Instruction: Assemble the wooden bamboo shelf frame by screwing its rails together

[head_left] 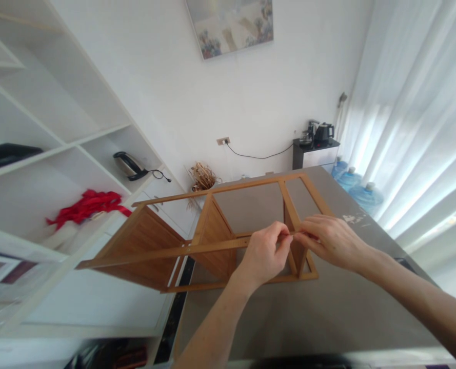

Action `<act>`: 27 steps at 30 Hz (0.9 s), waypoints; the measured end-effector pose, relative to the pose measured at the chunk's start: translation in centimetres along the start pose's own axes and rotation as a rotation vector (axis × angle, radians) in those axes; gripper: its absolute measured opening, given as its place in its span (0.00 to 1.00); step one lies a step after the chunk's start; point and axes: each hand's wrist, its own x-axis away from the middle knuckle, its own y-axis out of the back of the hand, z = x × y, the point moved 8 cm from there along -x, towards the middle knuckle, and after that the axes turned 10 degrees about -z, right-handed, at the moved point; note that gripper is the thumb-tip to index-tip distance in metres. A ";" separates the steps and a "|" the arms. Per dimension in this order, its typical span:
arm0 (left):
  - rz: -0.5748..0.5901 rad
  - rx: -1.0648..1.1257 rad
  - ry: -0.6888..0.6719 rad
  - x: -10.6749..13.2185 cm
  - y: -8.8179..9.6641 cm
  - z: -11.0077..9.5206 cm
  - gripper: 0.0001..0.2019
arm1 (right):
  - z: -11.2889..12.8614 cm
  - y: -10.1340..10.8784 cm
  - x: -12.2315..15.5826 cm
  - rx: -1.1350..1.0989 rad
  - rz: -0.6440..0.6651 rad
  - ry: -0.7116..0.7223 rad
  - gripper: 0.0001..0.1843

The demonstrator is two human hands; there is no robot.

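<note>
A brown wooden shelf rack (135, 256) lies on its side across the grey tabletop (328, 312), its left end reaching past the table's edge. My left hand (264, 252) is closed, thumb and forefinger pinched together over the rack's upper rail. Close beside it, my right hand (328, 238) also pinches, its fingertips nearly touching those of the left. Both pinches meet where a shelf board joins the rail, toward the rack's right end. Whatever lies between the fingertips is too small to make out.
White shelving (70, 143) stands at left, holding an electric kettle (130, 165) and red cloth (89, 205). Dried stalks (203, 177) stand behind the table. Beyond its far right are a dark kettle (323, 132) on a small cabinet (314, 158), large blue water bottles (366, 195) and white curtains (416, 113).
</note>
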 end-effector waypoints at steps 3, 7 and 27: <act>-0.018 -0.014 -0.015 0.0 0.0 0.0 0.06 | 0.0 -0.1 0.2 0.008 -0.044 -0.010 0.20; -0.024 -0.023 -0.021 -0.1 0.0 -0.1 0.06 | -0.1 -0.4 0.4 0.001 -0.069 -0.010 0.20; -0.042 0.015 0.076 -0.5 0.1 0.8 0.03 | -0.1 -0.4 0.4 0.061 -0.156 -0.056 0.20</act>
